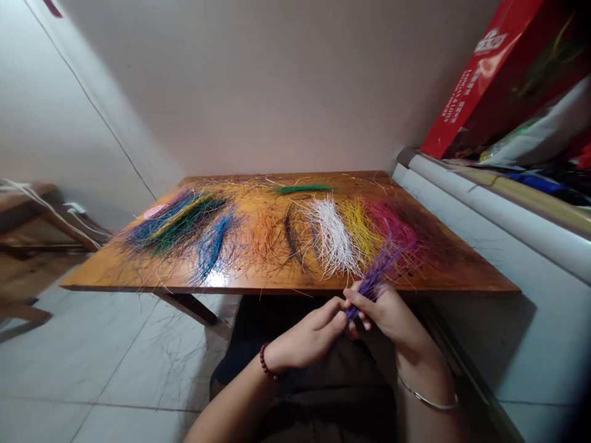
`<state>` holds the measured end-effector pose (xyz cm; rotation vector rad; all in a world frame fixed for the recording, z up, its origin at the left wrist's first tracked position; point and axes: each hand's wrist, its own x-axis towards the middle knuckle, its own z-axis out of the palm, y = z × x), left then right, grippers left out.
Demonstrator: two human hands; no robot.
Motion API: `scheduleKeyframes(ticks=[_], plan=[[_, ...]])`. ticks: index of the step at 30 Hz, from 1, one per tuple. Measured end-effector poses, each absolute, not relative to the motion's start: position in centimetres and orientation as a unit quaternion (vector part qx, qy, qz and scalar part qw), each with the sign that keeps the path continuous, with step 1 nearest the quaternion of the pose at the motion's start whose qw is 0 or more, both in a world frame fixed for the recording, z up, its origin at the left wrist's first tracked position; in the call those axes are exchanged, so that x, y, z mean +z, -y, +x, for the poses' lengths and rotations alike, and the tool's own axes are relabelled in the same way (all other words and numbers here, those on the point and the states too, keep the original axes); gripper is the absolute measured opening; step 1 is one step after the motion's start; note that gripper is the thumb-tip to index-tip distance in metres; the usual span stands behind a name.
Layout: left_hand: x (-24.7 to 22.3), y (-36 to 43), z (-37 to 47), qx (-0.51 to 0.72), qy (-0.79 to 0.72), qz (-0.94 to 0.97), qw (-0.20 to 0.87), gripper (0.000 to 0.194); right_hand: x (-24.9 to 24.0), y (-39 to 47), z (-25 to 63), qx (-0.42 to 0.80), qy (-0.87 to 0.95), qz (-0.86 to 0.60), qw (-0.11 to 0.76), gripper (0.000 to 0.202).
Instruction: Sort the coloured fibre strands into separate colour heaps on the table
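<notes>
A bundle of thin purple strands (379, 264) slants up from my hands at the table's front edge. My right hand (385, 307) is closed round its lower part. My left hand (314, 332), with a dark red bead bracelet, pinches the bundle's lower end, its fingertips touching those of my right hand. Behind the bundle lie pink strands (397, 227), yellow strands (361, 224) and white strands (333, 237). Further left are thin black strands (294, 237), orange strands (268, 237) and a blue bunch (215, 246).
The wooden table (240, 278) stands against a wall. A mixed multicoloured pile (180, 218) lies at its left, and green strands (305, 189) lie at the back. To the right are a red box (480, 80) and long rolls (503, 197). A wooden stool (32, 215) stands left.
</notes>
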<state>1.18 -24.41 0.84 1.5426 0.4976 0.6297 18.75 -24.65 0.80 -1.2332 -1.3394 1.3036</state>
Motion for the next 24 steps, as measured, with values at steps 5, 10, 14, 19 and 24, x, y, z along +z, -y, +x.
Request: scheduleKeyframes(ticks=[5, 10, 14, 19, 24], plan=[[0.7, 24.3, 1.2, 0.301, -0.321, 0.652, 0.618, 0.047, -0.6, 23.8, 16.0, 0.497, 0.521, -0.496, 0.485, 0.040], [2.1, 23.7, -0.9, 0.359, -0.372, 0.664, 0.540, 0.038, -0.9, 23.1, 14.0, 0.544, 0.497, -0.431, 0.521, 0.037], [5.3, 20.6, -5.3, 0.439, -0.441, 0.564, 0.543, 0.036, -0.6, 23.0, 13.3, 0.566, 0.490, -0.417, 0.515, 0.048], [8.9, 13.1, -10.8, 0.524, -0.438, 0.494, 0.539, 0.034, -1.4, 22.8, 13.5, 0.551, 0.489, -0.424, 0.527, 0.027], [8.5, 7.0, -11.1, 0.508, -0.526, 0.470, 0.494, 0.030, -1.9, 22.9, 14.0, 0.556, 0.483, -0.418, 0.532, 0.026]])
